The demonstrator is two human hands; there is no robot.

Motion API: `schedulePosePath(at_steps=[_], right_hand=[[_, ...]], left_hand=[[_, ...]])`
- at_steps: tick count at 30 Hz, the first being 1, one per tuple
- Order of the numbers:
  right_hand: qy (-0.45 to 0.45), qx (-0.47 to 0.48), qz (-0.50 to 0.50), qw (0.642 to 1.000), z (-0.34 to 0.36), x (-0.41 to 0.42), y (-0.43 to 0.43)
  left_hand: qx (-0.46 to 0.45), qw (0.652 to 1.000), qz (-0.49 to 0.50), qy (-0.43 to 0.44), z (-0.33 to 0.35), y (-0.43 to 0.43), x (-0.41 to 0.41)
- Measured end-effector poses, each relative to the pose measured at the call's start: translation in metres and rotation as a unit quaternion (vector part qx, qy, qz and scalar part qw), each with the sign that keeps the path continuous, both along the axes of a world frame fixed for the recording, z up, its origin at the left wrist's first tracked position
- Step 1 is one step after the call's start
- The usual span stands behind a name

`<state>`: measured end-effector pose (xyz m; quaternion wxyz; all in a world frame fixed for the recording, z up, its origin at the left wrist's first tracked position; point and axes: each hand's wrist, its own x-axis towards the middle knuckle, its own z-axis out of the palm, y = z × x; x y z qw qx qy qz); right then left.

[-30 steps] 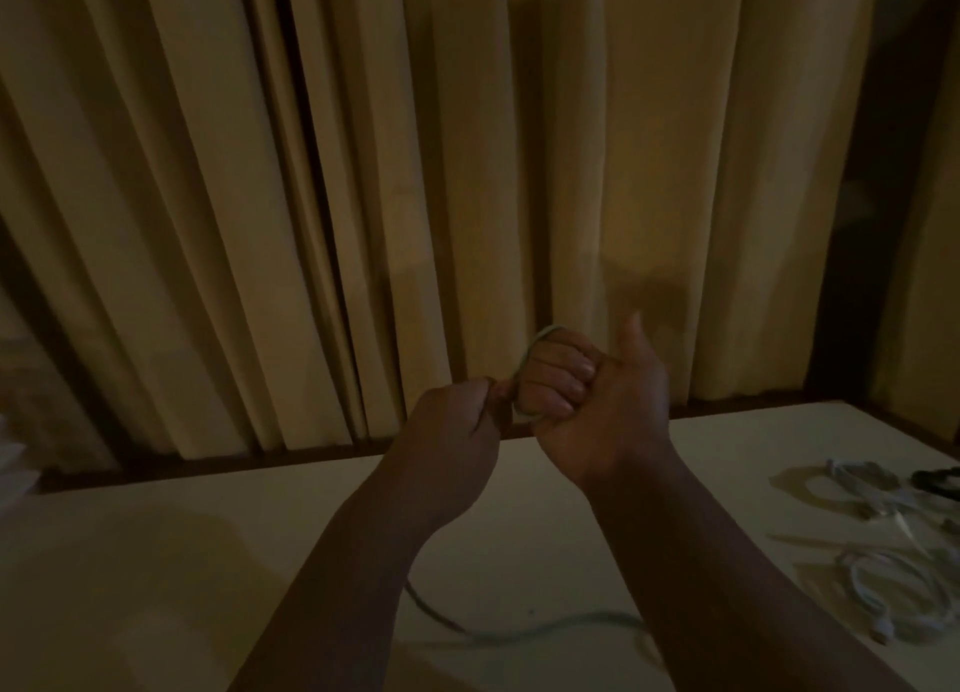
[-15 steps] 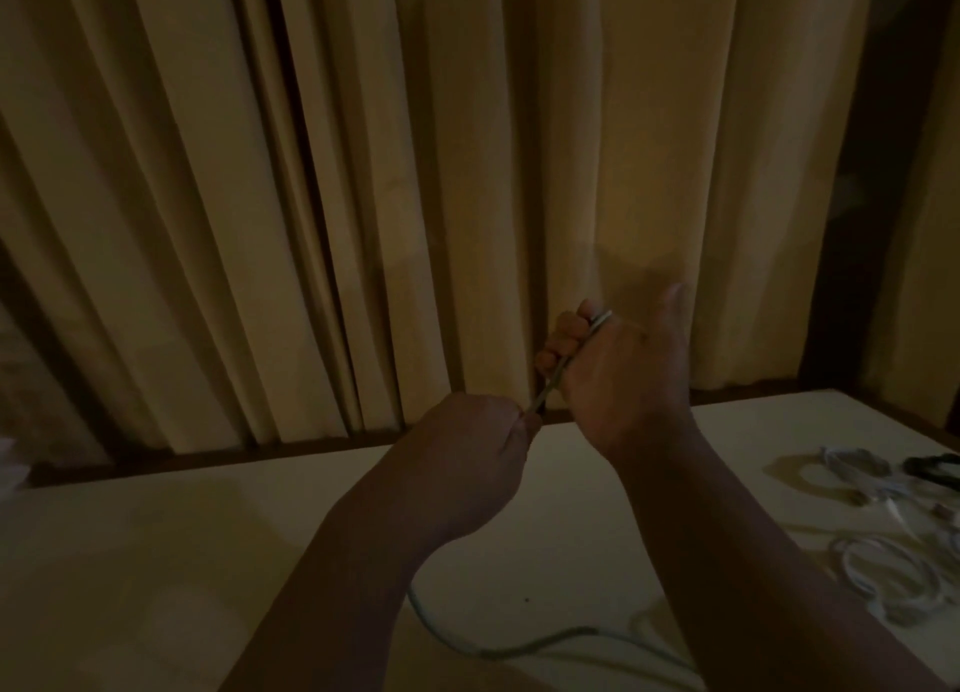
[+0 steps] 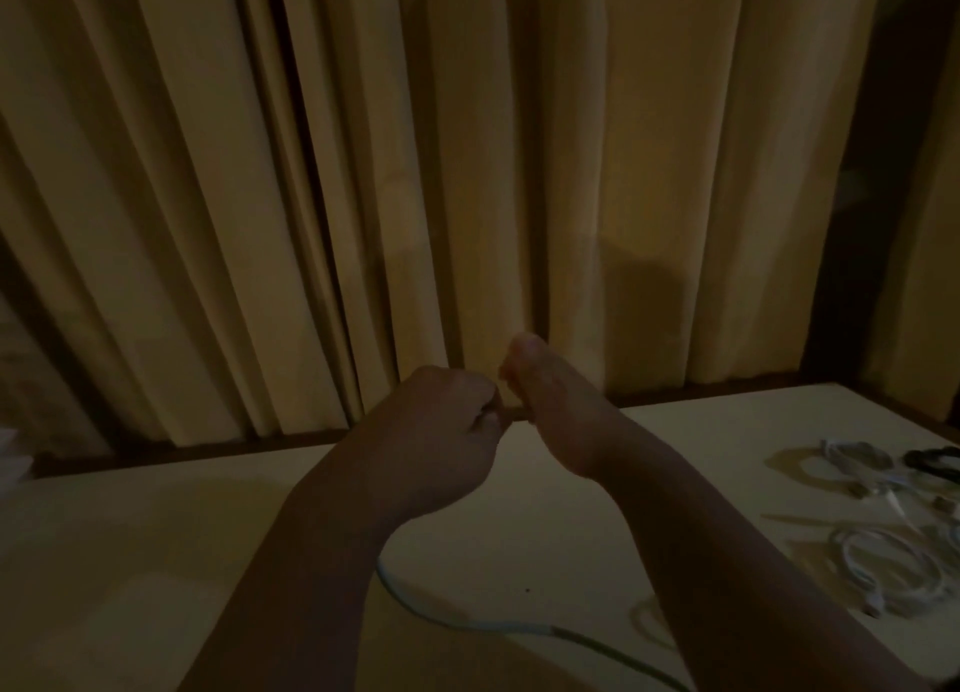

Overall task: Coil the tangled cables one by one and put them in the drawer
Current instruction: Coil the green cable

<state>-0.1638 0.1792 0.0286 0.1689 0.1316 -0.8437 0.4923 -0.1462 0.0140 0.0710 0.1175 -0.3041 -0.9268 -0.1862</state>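
Cable (image 3: 493,625) trails pale across the table (image 3: 156,561) under my forearms, rising to my left hand (image 3: 441,431), whose grip curls tight round it; my right hand (image 3: 556,416), just beside, is blurred, its grip I cannot tell.

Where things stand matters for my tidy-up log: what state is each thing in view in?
Pale thin cable: tail trails uncoiled across the cream table.
Left hand: fingers curled, gripping that cable.
Right hand: raised beside it, blurred; grip unclear.
White cables: loosely looped, lying at the table's right, untouched.
Black cable: lying at far right.
Beige curtains: drawn shut.
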Motion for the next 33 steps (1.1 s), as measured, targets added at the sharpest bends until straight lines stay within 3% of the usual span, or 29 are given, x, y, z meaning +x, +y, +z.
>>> schedulePosePath(at_steps=[5, 7, 11, 15, 19, 23, 28, 33], right_hand=[[-0.102, 0.055, 0.06, 0.991, 0.005, 0.009, -0.01], [-0.158, 0.011, 0.112, 0.981, 0.008, 0.01, -0.009], [-0.222, -0.174, 0.221, 0.933, 0.013, 0.01, -0.008], [-0.243, -0.344, 0.317, 0.849, 0.02, 0.012, -0.009], [-0.212, -0.503, 0.368, 0.752, 0.029, 0.014, -0.005], [-0.136, -0.624, 0.428, 0.64, 0.032, 0.013, 0.005], [-0.076, -0.689, 0.343, 0.634, 0.031, 0.014, 0.003], [-0.053, -0.667, 0.272, 0.691, 0.03, 0.009, 0.0]], left_hand=[[0.045, 0.997, 0.006, 0.061, 0.006, -0.02, -0.012], [0.084, 0.994, -0.001, 0.069, 0.005, -0.027, -0.016], [0.165, 0.981, -0.036, 0.09, 0.0, -0.032, -0.024], [0.21, 0.969, -0.069, 0.112, -0.008, -0.025, -0.028], [0.25, 0.963, -0.031, 0.097, -0.013, -0.018, -0.027], [0.199, 0.978, -0.018, 0.063, -0.02, -0.006, -0.021], [0.117, 0.991, -0.028, 0.067, -0.02, 0.012, -0.009], [0.048, 0.998, -0.007, 0.046, -0.02, 0.012, -0.008]])
